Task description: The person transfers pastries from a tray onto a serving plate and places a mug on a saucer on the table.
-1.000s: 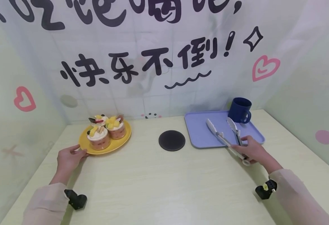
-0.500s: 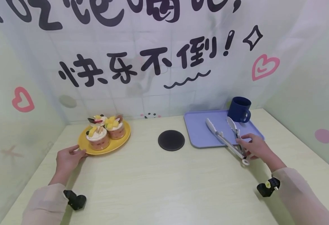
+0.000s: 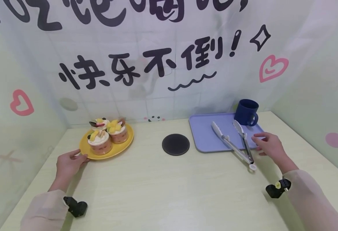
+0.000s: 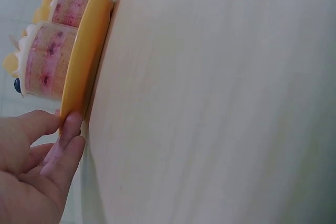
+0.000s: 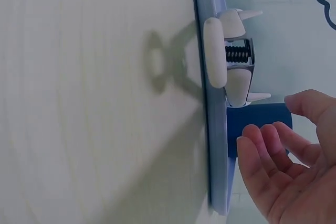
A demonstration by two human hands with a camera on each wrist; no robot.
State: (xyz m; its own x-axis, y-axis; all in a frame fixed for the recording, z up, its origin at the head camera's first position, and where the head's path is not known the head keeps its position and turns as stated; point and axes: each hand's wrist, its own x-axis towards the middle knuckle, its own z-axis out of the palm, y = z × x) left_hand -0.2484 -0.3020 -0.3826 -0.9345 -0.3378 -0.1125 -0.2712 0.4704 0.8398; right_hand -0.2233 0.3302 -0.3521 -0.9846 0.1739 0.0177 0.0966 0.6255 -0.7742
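At the left, my left hand (image 3: pixel 69 163) pinches the near-left rim of a yellow plate (image 3: pixel 119 149). On it stand three clear dessert cups (image 3: pixel 100 148) topped with cream and fruit. In the left wrist view the thumb lies on top of the plate (image 4: pixel 86 56) and fingers are under its edge. A pair of tongs (image 3: pixel 234 147), arms spread, lies on a lavender tray (image 3: pixel 201 139), its handle end past the front edge. My right hand (image 3: pixel 272 148) hovers just right of the tongs with loosely bent fingers, holding nothing. The right wrist view shows a gap between the fingers and the tongs (image 5: pixel 214 51).
A dark blue mug (image 3: pixel 245 113) stands at the tray's back right corner, behind the right hand. Between plate and tray lies a round black coaster (image 3: pixel 176 144). A printed cloth wall closes off the back of the pale table (image 3: pixel 163 192).
My right hand has let go of the tongs and drawn back to the right. The tongs stay lying on the tray. My left hand keeps its hold on the plate.
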